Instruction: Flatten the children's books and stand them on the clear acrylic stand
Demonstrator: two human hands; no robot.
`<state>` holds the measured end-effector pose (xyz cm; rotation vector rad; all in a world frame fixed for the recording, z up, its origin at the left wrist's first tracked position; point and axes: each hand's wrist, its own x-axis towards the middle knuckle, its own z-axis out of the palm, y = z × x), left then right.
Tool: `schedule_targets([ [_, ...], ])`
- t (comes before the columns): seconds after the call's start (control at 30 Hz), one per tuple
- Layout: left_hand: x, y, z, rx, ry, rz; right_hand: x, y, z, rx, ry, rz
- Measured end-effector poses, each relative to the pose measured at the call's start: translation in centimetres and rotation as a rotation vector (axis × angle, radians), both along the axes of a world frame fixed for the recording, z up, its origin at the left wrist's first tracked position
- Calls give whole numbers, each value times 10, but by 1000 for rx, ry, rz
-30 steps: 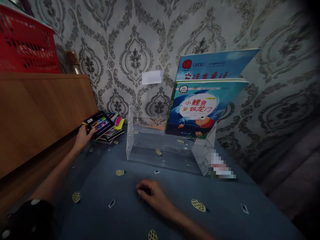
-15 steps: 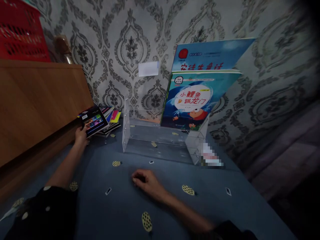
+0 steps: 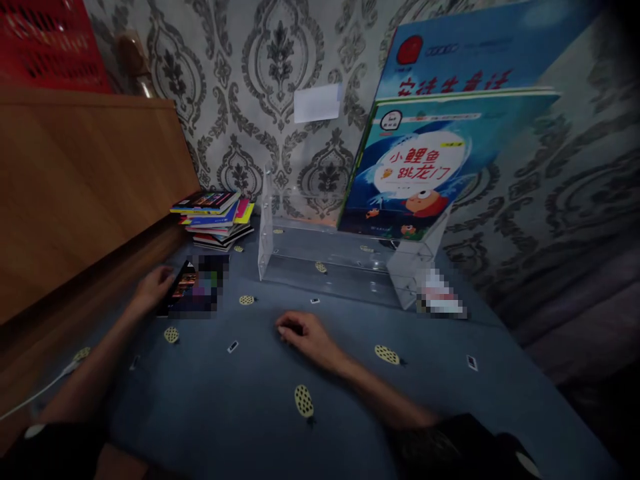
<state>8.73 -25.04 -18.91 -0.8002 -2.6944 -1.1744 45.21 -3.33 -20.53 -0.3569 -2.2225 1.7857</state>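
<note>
At the left, my left hand (image 3: 154, 287) is closed at the left edge of a dark book (image 3: 186, 288) with colourful pictures, partly blurred out by pixels. The book is low over the blue tablecloth, just in front of a stack of books (image 3: 215, 217). My right hand (image 3: 310, 337) rests on the cloth at the middle, its fingers curled in and nothing in them. Beyond it stands a clear acrylic book rack (image 3: 330, 270). In its right part lean a teal picture book with a red fish (image 3: 415, 173) and, behind that, a taller blue book (image 3: 450, 57).
A wooden cabinet (image 3: 90, 180) runs along the left side, with a red basket (image 3: 55, 50) on top. Patterned wallpaper (image 3: 280, 60) is behind the rack. A pixelated item (image 3: 443, 297) lies by the rack's right end. A white cable (image 3: 37, 397) lies at lower left.
My left hand has brought the book from the stack toward me, and a different face of it shows. The stack is now uncovered. My right hand stays in place; the view has shifted.
</note>
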Motion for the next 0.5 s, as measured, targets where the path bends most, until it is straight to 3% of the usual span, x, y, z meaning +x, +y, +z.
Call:
schedule_targets([
  [0.27, -10, 73, -9, -201, 83, -242, -2, -1, -9, 14, 12, -21],
  [0.5, -2, 70, -16, -297, 144, -332, -5, 0, -17, 28, 27, -35],
])
